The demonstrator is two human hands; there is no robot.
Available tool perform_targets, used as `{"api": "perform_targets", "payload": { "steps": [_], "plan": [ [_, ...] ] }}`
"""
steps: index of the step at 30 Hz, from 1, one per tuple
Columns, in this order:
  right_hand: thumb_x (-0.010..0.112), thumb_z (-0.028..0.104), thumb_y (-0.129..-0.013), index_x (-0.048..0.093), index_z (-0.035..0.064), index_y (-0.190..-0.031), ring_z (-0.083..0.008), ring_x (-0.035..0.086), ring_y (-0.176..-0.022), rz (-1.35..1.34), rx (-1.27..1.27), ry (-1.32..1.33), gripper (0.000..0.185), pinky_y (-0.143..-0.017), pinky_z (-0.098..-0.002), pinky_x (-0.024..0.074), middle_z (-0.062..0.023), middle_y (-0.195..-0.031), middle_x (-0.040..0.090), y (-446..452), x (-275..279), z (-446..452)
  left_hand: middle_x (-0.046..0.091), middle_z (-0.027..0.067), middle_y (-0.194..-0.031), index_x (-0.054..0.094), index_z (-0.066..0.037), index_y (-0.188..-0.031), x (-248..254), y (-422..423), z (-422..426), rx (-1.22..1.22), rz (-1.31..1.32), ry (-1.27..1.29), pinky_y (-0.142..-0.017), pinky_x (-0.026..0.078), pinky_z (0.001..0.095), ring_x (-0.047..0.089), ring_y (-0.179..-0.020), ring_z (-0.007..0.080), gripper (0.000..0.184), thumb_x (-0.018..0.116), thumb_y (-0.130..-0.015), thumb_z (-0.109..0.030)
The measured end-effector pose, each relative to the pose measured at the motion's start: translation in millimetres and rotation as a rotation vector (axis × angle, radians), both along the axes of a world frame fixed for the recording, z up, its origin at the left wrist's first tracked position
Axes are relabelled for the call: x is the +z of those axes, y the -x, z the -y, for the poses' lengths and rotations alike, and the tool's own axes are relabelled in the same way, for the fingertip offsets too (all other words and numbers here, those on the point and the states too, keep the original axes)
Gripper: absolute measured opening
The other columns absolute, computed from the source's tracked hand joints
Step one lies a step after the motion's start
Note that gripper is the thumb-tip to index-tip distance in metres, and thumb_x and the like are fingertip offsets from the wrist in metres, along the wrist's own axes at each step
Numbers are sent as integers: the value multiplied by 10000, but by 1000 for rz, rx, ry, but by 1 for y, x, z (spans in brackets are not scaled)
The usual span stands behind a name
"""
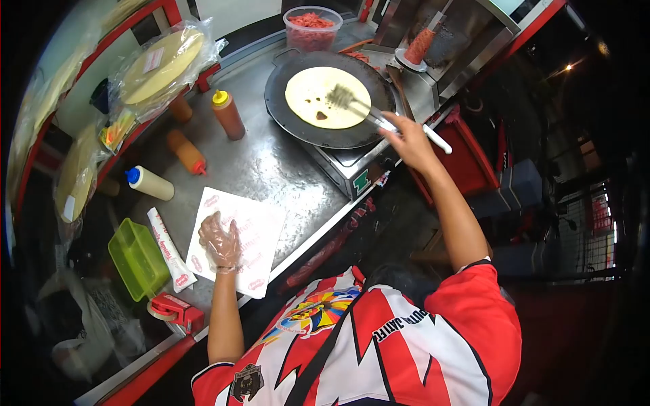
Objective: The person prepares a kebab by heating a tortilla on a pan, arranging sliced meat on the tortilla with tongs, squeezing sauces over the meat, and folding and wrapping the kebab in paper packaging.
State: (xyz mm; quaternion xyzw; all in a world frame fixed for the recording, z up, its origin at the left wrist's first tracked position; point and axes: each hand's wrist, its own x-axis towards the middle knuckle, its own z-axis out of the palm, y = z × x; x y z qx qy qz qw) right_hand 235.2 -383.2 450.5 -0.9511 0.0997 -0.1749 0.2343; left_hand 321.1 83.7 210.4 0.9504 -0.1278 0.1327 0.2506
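Note:
My right hand (408, 141) is closed round the handle of a metal brush-like utensil (351, 103); its head, blurred, is over the pale yellow flatbread (313, 97). The flatbread lies on a round black griddle (276, 101) and has a few dark spots. My left hand (220, 242), in a clear plastic glove, rests on white printed paper (255, 233) on the metal counter. Its fingers are apart and nothing shows in them. Beside that paper lies a wrapped roll (171, 250).
Sauce bottles (228, 116) stand or lie left of the griddle. A green basket (135, 260) and red tape dispenser (177, 311) sit at the lower left. Behind the griddle is a tub (313, 30) of red shreds. A white-handled tool (437, 139) juts past the griddle's right side.

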Motion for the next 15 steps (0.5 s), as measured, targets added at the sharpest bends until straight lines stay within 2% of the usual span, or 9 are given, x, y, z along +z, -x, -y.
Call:
{"api": "perform_targets", "payload": {
  "steps": [1, 2, 4, 6, 8, 11, 14, 15],
  "plan": [
    [715, 307, -963, 673, -16, -1290, -388, 710, -1034, 46, -57, -16, 462, -926, -422, 550, -246, -1188, 713, 1, -4, 11, 548, 111, -1318, 619, -85, -1346, 1, 2, -1, 1, -12, 1, -1051, 419, 529, 502, -1258, 325, 513, 718, -918, -351],
    [722, 309, -955, 678, -12, -1290, -394, 713, -1015, 36, -34, 172, 466, -897, -417, 559, -244, -1191, 713, 4, -10, 29, 547, 108, -1321, 620, -87, -1344, 0, 3, -1, 5, -17, -7, -1053, 419, 530, 503, -1257, 324, 512, 720, -917, -351],
    [726, 316, -951, 679, -13, -1283, -384, 717, -993, -74, -38, 166, 469, -878, -419, 555, -237, -1154, 721, 9, -7, 35, 547, 104, -1325, 620, -91, -1341, -1, 1, 1, 22, -18, -27, -1056, 418, 530, 505, -1257, 321, 511, 723, -914, -351],
    [721, 318, -952, 687, -3, -1266, -379, 700, -881, 46, -42, 131, 450, -823, -439, 543, -212, -1007, 721, 5, -3, 33, 552, 106, -1322, 622, -93, -1332, -2, 1, 2, 45, -6, -52, -1048, 427, 526, 513, -1252, 326, 503, 728, -908, -341],
    [720, 334, -948, 691, 15, -1259, -393, 695, -883, 174, 4, 30, 447, -804, -460, 538, -206, -986, 717, -13, -2, 34, 560, 112, -1317, 627, -92, -1323, -2, 0, 4, 51, -1, -59, -1043, 433, 522, 521, -1248, 331, 497, 735, -901, -331],
    [703, 350, -953, 705, 41, -1237, -401, 699, -921, 62, 137, 218, 419, -812, -484, 542, -200, -1005, 724, -55, -11, 47, 577, 132, -1305, 638, -82, -1306, 1, 0, 8, 57, 35, -68, -1038, 443, 521, 542, -1232, 343, 490, 747, -886, -309],
    [683, 361, -961, 713, 69, -1227, -409, 700, -941, -1, 96, 343, 396, -831, -507, 551, -196, -1028, 728, -93, -16, 51, 581, 140, -1293, 638, -72, -1293, -6, 0, 10, 74, 63, -97, -1032, 445, 522, 546, -1219, 350, 486, 747, -876, -297],
    [673, 358, -964, 707, 84, -1240, -414, 703, -941, 60, 74, 346, 391, -835, -521, 560, -193, -1032, 728, -101, -18, 51, 582, 140, -1291, 638, -69, -1288, -8, 0, 10, 80, 72, -115, -1030, 447, 522, 547, -1217, 351, 484, 747, -874, -295]
  ]
}}
